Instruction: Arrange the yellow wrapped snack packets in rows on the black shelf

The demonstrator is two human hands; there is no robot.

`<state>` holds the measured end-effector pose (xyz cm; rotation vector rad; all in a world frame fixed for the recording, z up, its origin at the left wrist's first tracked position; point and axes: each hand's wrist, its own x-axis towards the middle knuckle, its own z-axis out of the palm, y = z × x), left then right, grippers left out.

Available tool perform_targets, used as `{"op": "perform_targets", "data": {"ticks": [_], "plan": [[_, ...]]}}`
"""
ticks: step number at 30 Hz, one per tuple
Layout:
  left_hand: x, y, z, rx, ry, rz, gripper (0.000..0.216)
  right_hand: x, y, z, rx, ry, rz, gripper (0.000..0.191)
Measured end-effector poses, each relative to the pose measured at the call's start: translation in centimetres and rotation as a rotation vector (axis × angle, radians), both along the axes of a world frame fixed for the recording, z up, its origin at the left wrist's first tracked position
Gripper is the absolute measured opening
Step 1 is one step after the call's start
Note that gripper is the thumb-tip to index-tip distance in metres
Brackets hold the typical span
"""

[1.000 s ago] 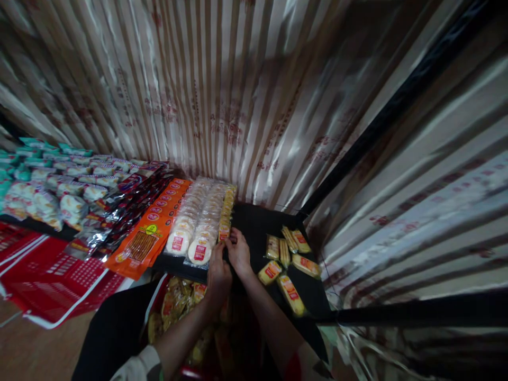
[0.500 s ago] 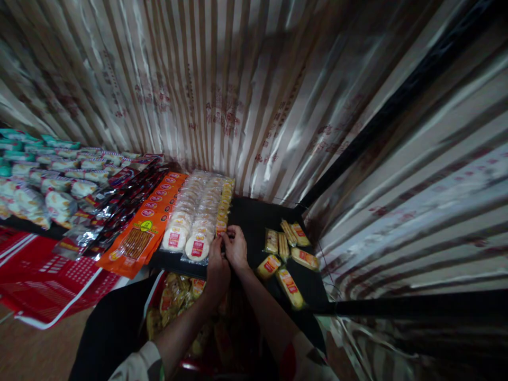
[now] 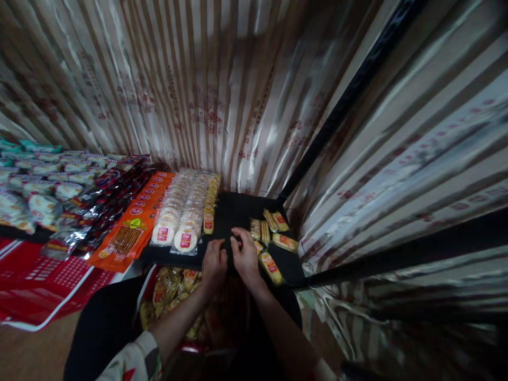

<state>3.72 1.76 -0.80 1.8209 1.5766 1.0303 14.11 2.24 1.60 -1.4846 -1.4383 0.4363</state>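
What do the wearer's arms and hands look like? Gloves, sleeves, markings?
Both the left hand and right hand are ungloved; no watch or bracelet visible. Forearms bare. The left sleeve is light, patterned with red, grey and dark green patches. Only a sliver of the right sleeve shows at the bottom edge, too dim to describe.

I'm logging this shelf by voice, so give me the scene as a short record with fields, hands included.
Left hand: loosely curled, in front of the yellow packet row; nothing visible held
Right hand: thumb and fingers apart, near the loose yellow packets
Surface: black shelf
Left of yellow row: round white snacks, then orange bag
Below forearms: red basket holding wrapped packets
Lighting: dim
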Motion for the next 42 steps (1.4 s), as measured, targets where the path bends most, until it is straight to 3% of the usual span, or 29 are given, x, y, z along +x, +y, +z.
{"op": "perform_targets", "data": {"ticks": [7,15,20,27,32,38,42], "plan": [[4.5,-1.9,3.3,-0.258,0.275,-0.117,0.039,4.5,-5.6,0.6,-0.022,-0.278,-0.115,0.028],[5.1,-2.6,3.1,-0.272,0.288,-0.124,0.031,4.6,-7.1,-0.4,-0.081,-0.37,-0.065,0.032],[4.3,-3.1,2.2,-0.269,0.089,-0.045,0.016,3.9,-6.5,-1.0,-0.11,-0.292,-0.09,0.035],[3.1,-3.1,1.1,-0.189,-0.153,0.107,0.013,3.0,-4.7,-0.9,-0.292,0.042,-0.067,0.042],[0.6,-1.7,0.3,-0.086,-0.233,0.188,0.017,0.5,-2.3,-0.4,-0.27,0.012,-0.003,0.025],[-2.0,-0.6,0.2,-0.024,-0.203,0.227,0.036,-2.4,1.2,-0.7,-0.216,-0.041,0.047,0.022],[-2.6,-0.6,-0.1,0.079,-0.159,0.2,0.036,-3.5,2.8,-1.6,-0.182,-0.067,0.048,0.021]]}}
